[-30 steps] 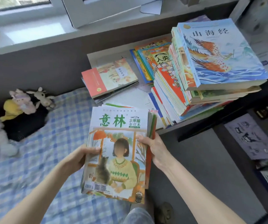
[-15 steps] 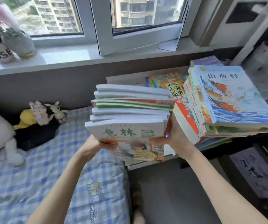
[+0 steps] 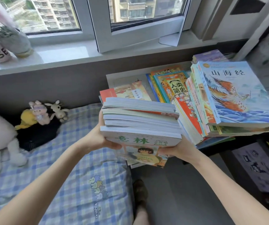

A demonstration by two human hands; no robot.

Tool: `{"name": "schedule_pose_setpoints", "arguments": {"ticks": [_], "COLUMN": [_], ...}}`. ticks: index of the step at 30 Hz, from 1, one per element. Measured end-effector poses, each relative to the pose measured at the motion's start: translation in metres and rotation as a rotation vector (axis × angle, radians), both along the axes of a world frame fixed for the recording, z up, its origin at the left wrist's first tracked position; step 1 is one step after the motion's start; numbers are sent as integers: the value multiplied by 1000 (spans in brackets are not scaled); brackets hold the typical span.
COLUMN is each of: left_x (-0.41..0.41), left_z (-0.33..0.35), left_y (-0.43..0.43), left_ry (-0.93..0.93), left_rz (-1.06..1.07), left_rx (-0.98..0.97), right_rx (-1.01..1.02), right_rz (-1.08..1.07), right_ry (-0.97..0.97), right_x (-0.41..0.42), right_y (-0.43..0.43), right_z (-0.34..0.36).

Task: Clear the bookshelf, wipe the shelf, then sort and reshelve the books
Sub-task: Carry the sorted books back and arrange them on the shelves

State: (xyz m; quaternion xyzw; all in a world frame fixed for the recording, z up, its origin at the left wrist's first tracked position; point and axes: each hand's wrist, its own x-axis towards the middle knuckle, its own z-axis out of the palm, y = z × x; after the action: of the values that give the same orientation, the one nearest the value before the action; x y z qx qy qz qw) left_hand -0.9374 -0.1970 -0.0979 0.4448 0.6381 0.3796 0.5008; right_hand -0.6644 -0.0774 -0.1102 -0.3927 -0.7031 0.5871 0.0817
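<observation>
The bundle of magazines (image 3: 140,124) lay flat between both hands, page edges toward the camera and the green-titled cover tipped down at the near side. A second earlier that cover had faced up, low over the bed; since then the bundle had been turned level and lifted toward the piles beyond the grip. The left hand (image 3: 98,140) clasped its left side, thumb on the cover, and the right hand (image 3: 179,150) cupped the right corner from below. I judge this to be sorting: the magazines were about to join a pile, with reshelving not yet begun.

Just beyond the grip lay a red-covered book (image 3: 125,93) on a white surface (image 3: 124,77); to its right leaned a tall stack (image 3: 237,95). Left of the grip was the checked bed sheet (image 3: 65,159) with plush toys (image 3: 39,114).

The fingers beneath the bundle were hidden, and its count was unclear. No bookshelf was plainly identifiable.
</observation>
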Motion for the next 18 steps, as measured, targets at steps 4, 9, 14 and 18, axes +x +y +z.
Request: {"name": "schedule_pose_setpoints", "arguments": {"ticks": [4, 9, 14, 18], "left_x": [-2, 8, 11, 34], "left_z": [-14, -40, -29, -5], "left_y": [-4, -8, 2, -23], "left_ry": [36, 66, 16, -4], "left_rz": [-43, 103, 210, 207], "left_rx": [-19, -14, 75, 122], "right_rx": [70, -31, -121, -146], "right_rz": [-34, -60, -144, -160], "right_ry": [-8, 70, 196, 286], "right_x": [-4, -2, -6, 13], "right_y": [6, 7, 8, -20], "right_z": [-5, -12, -3, 11]}}
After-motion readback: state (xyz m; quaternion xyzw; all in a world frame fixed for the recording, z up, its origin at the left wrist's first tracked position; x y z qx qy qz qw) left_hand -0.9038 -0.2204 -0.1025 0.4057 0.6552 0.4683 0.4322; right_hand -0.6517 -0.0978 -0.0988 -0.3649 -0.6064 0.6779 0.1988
